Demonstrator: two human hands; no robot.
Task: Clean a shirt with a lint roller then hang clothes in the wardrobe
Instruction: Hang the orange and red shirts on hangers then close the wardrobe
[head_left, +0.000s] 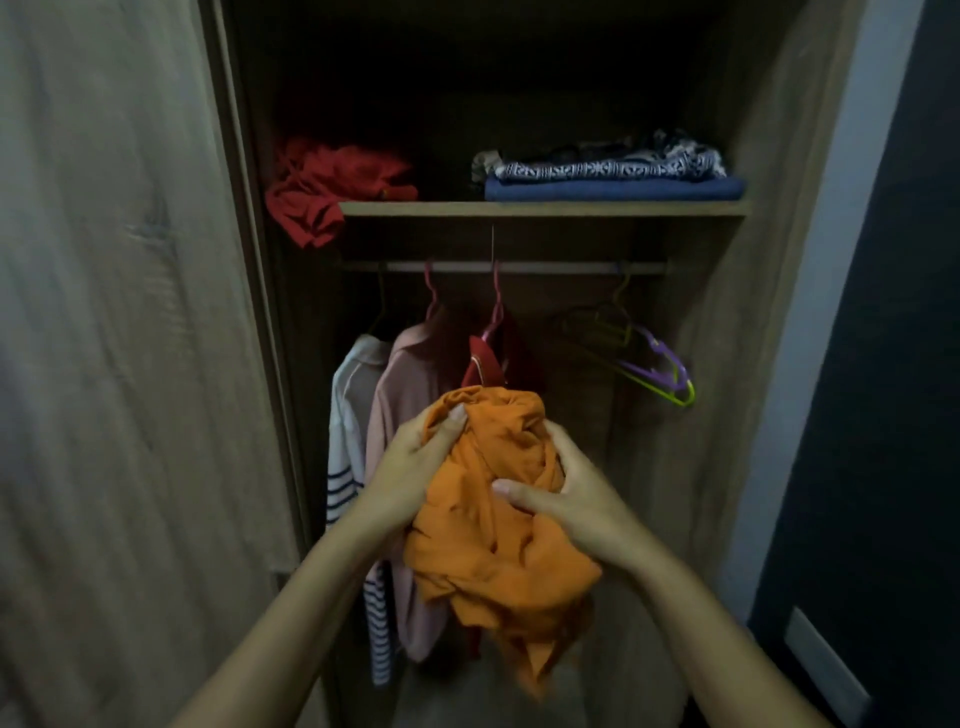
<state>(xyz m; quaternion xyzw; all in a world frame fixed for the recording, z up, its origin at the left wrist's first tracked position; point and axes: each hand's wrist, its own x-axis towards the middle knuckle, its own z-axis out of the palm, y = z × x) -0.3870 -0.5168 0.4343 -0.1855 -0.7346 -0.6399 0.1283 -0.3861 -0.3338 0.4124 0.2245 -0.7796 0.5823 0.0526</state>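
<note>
The orange shirt (498, 499) is bunched up in a ball in front of the open wardrobe (727, 312). The left hand (415, 467) pinches its top edge and the right hand (566, 499) wraps around its side, so each grip is closed on cloth. I think the hands are hunting for the collar. Empty hangers (639, 358) wait on the rail (519, 267), above and to the right.

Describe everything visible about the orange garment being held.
The orange garment is plain, soft-looking cloth, bunched into a crumpled bundle, on no hanger. The left hand grips its upper left folds; the right hand clutches its right side. Its lower part hangs loose, in front of the hanging clothes in the open wardrobe.
</note>
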